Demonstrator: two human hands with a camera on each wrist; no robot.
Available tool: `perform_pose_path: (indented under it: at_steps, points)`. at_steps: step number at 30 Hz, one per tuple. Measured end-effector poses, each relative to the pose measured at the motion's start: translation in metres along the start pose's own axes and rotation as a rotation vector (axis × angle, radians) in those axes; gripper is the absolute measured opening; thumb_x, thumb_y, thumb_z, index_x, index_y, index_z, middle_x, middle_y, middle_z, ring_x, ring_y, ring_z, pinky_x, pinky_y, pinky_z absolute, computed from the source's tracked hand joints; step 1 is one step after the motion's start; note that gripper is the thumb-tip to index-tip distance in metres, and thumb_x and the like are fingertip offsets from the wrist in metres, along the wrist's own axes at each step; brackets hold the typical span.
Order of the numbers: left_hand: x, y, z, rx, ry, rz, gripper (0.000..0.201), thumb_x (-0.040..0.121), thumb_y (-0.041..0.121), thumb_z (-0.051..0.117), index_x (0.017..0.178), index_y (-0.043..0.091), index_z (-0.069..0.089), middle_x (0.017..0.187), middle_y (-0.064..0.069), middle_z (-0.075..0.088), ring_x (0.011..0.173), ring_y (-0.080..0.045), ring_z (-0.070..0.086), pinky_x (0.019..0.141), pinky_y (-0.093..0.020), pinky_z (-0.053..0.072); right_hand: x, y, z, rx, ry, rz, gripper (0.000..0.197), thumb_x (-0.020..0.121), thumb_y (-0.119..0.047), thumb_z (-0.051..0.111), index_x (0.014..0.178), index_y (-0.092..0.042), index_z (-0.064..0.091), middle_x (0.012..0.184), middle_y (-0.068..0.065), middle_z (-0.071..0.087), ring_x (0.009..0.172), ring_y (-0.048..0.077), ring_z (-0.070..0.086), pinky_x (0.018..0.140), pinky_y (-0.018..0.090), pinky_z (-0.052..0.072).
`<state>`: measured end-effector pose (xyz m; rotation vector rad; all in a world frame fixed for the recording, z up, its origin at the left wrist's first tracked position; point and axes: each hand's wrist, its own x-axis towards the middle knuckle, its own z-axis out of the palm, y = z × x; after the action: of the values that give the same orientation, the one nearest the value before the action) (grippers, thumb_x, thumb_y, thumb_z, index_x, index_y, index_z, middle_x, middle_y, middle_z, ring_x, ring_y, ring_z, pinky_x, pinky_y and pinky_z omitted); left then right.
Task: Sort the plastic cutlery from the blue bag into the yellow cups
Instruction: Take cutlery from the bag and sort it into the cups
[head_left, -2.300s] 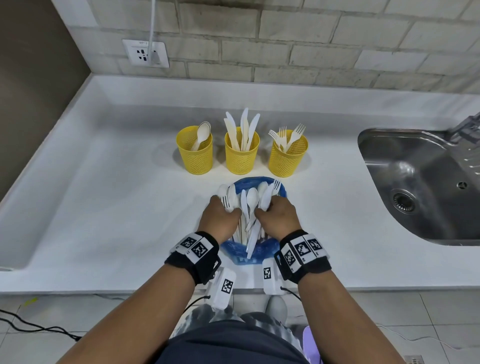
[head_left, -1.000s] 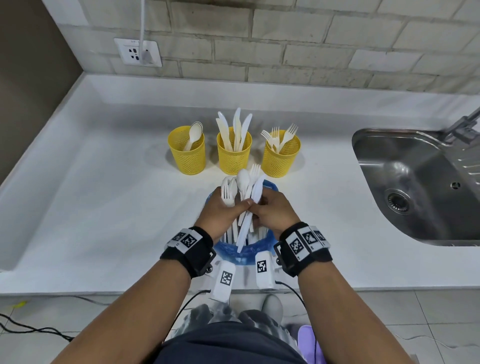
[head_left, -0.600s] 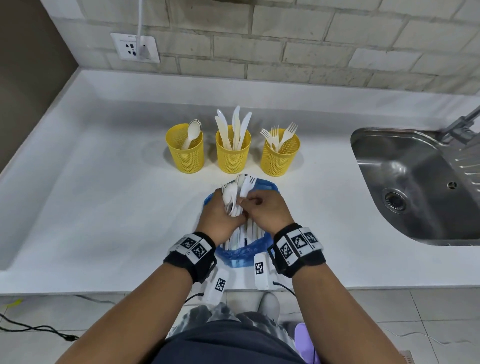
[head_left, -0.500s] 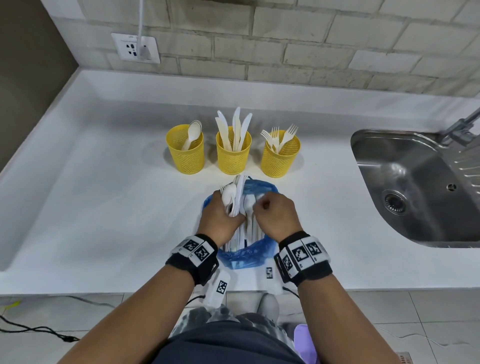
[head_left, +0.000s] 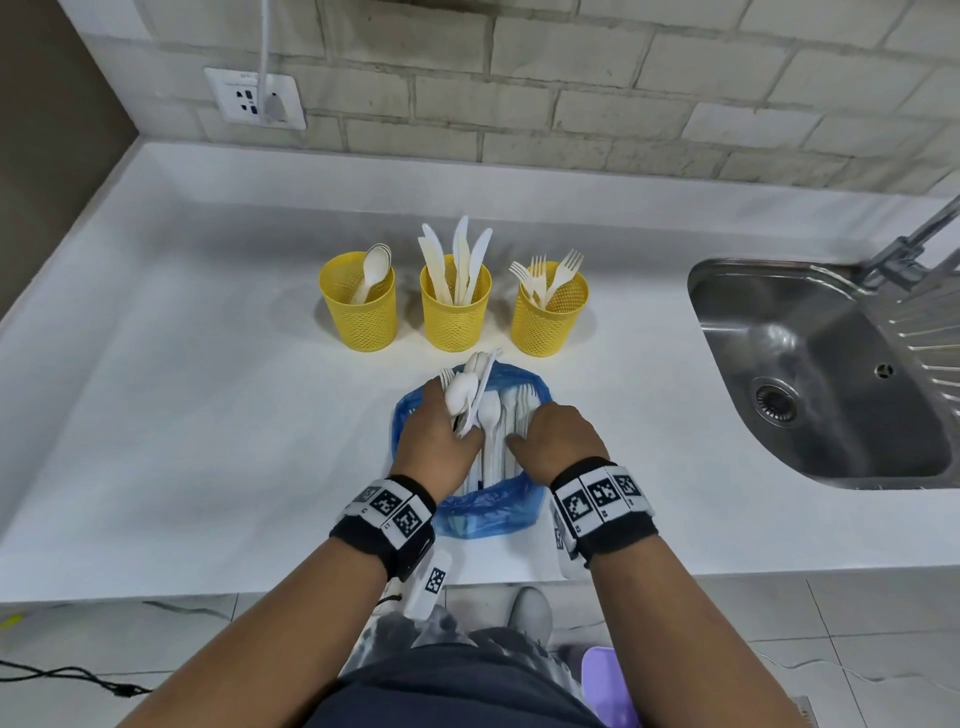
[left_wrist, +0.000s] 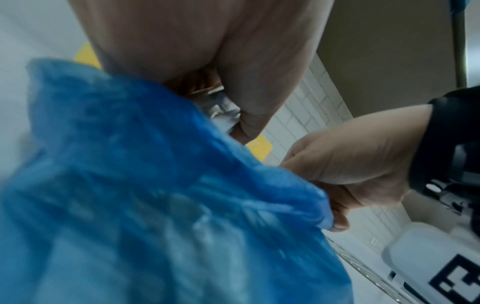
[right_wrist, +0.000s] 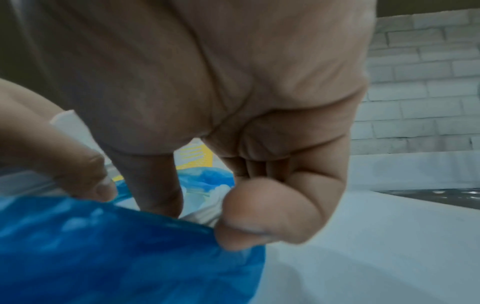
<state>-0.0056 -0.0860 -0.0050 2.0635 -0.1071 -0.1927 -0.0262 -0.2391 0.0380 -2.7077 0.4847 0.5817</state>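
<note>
Three yellow mesh cups stand in a row: the spoon cup (head_left: 358, 306), the knife cup (head_left: 456, 312) and the fork cup (head_left: 549, 317). In front of them lies the open blue bag (head_left: 483, 506) of white cutlery (head_left: 511, 415). My left hand (head_left: 441, 441) grips a mixed bundle of spoons and forks (head_left: 465, 392) over the bag's left side. My right hand (head_left: 558, 441) reaches into the bag's right side. In the right wrist view its curled fingers (right_wrist: 259, 216) close on white cutlery pieces (right_wrist: 213, 203) at the bag's rim (right_wrist: 103, 246).
A steel sink (head_left: 831, 374) with a tap (head_left: 914, 249) is set into the white counter (head_left: 182, 415) at the right. A wall socket (head_left: 254, 98) with a plugged cable sits on the brick wall behind. The counter's front edge runs just below my wrists.
Both hands earlier held the bundle together above the bag. My right hand has let go of it and moved down into the bag's right side; the left hand keeps the bundle.
</note>
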Motion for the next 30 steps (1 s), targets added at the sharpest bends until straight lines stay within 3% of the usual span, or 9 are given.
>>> perform_pose_path:
  at_steps: [4,9,12,14,20,24,26,28,30]
  points:
    - [-0.001,0.003,-0.002,-0.002,-0.012,0.051,0.032,0.090,0.013,0.071,0.106,0.016,0.044,0.081,0.011,0.053,0.068,0.001,0.054,0.055,-0.008,0.040,0.001,-0.002,0.002,-0.019,-0.005,0.047,0.037,0.106,-0.038,0.047,0.117,-0.008,0.065,0.122,0.012,0.067,0.112,0.030,0.065,0.079,0.031,0.044]
    - [-0.003,0.002,-0.003,-0.039,-0.008,0.076,0.045,0.083,0.013,0.080,0.109,0.025,0.046,0.090,0.019,0.057,0.082,0.015,0.057,0.065,-0.003,0.040,0.002,-0.002,0.002,-0.007,-0.036,0.007,0.023,0.104,-0.019,0.047,0.110,-0.004,0.064,0.119,0.016,0.067,0.109,0.031,0.066,0.079,0.030,0.046]
    - [-0.004,0.002,-0.004,-0.070,0.009,0.064,0.038,0.081,0.013,0.081,0.104,0.023,0.052,0.086,0.016,0.059,0.077,0.012,0.057,0.064,-0.003,0.040,-0.001,0.001,-0.001,0.028,0.018,-0.030,0.023,0.100,-0.020,0.050,0.081,-0.008,0.055,0.094,0.011,0.065,0.095,0.032,0.067,0.071,0.030,0.044]
    - [-0.002,0.001,-0.004,-0.108,0.030,0.037,0.033,0.082,0.014,0.081,0.103,0.020,0.056,0.087,0.012,0.062,0.075,0.009,0.058,0.063,-0.003,0.040,-0.005,0.002,-0.001,0.078,0.059,-0.018,0.032,0.098,-0.022,0.051,0.068,-0.012,0.044,0.073,0.003,0.053,0.080,0.030,0.061,0.066,0.031,0.040]
    - [0.004,0.001,-0.012,-0.178,0.071,-0.015,0.026,0.083,0.016,0.080,0.104,0.018,0.065,0.091,0.006,0.070,0.078,0.002,0.064,0.064,-0.004,0.043,-0.005,0.003,0.002,0.492,0.247,-0.086,0.041,0.094,-0.010,0.051,0.057,-0.012,0.033,0.065,0.005,0.039,0.073,0.026,0.042,0.066,0.032,0.027]
    - [0.007,0.005,-0.017,-0.357,0.031,-0.082,0.012,0.086,0.007,0.076,0.091,0.012,0.065,0.072,-0.002,0.069,0.056,-0.005,0.061,0.056,-0.014,0.048,-0.006,-0.003,-0.009,0.820,0.287,-0.047,0.029,0.091,-0.020,0.051,0.072,0.002,0.049,0.079,0.016,0.056,0.080,0.032,0.054,0.077,0.045,0.046]
    - [0.008,0.007,-0.017,-0.429,0.022,-0.099,0.009,0.087,0.005,0.073,0.092,0.007,0.066,0.070,-0.002,0.068,0.057,-0.012,0.060,0.058,-0.020,0.049,-0.005,-0.004,-0.010,0.875,0.241,-0.066,0.026,0.086,-0.028,0.045,0.080,-0.004,0.053,0.085,0.015,0.067,0.080,0.033,0.063,0.077,0.047,0.052]
    - [0.010,0.009,-0.016,-0.467,0.002,-0.105,0.007,0.087,0.003,0.070,0.092,0.004,0.066,0.069,-0.002,0.067,0.059,-0.016,0.058,0.059,-0.024,0.049,-0.005,-0.006,-0.008,0.747,0.170,-0.109,0.017,0.093,-0.025,0.044,0.089,-0.012,0.054,0.097,0.010,0.070,0.092,0.031,0.065,0.082,0.041,0.049]
    - [0.011,0.007,-0.013,-0.436,-0.017,-0.118,0.008,0.083,0.004,0.070,0.087,0.008,0.065,0.068,-0.001,0.065,0.059,-0.017,0.057,0.059,-0.027,0.049,-0.003,-0.006,-0.001,0.485,0.113,-0.142,0.021,0.101,-0.015,0.044,0.114,-0.005,0.057,0.117,0.017,0.065,0.111,0.033,0.060,0.088,0.034,0.041]
